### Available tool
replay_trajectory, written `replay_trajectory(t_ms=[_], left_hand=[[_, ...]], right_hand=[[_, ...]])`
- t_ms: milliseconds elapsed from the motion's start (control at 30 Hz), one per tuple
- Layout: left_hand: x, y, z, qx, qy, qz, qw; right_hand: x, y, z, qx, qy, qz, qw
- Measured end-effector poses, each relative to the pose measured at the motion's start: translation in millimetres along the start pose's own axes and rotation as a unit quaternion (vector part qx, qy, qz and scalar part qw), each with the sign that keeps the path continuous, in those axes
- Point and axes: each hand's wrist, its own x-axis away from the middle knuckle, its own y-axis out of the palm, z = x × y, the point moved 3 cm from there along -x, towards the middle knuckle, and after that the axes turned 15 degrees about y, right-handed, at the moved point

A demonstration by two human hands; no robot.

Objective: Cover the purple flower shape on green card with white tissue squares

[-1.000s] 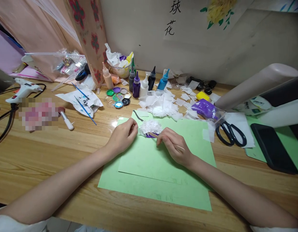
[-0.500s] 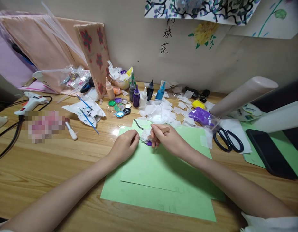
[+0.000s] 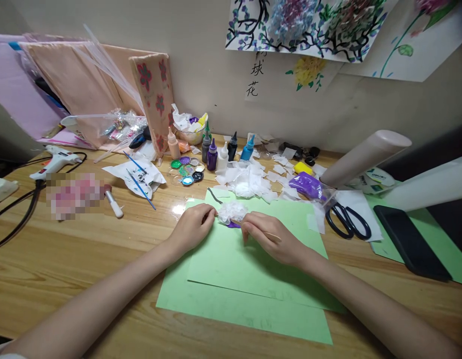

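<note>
The right hand [image 3: 270,238] pinches a wooden stick [image 3: 258,230] against the paper tuft [image 3: 233,211], the left hand [image 3: 194,228] curled beside the tuft, its grip unclear; hard prodding could tear the tuft.

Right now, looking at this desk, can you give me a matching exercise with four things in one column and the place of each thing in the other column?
Things:
1. scissors
2. glue gun
3. thin stick
4. paint bottles

Places:
A. held in the right hand
B. at the far left of the desk
C. near the wall, behind the white paper scraps
D. between the green sheet and the black phone

Pairs: 1-D, 2-B, 3-A, 4-C
</note>
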Motion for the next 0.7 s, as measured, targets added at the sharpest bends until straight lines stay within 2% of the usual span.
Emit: replay_trajectory(t_ms=[167,333,467,700], left_hand=[[-0.1,0.3,-0.1,0.01,-0.015,-0.011,1.0],[0.0,0.4,-0.2,0.019,-0.026,-0.01,0.999],[0.2,1.0,0.0,0.01,-0.022,-0.01,1.0],[0.3,1.0,0.4,0.011,-0.024,-0.013,1.0]], right_hand=[[12.2,4.2,-9.1,0.041,-0.134,0.063,0.988],[12.3,21.8,-21.8,0.182,-0.24,0.104,0.948],[8.0,27.0,-22.9,0.233,-0.263,0.153,0.924],[1.0,26.4,-18.2,0.228,-0.243,0.156,0.93]])
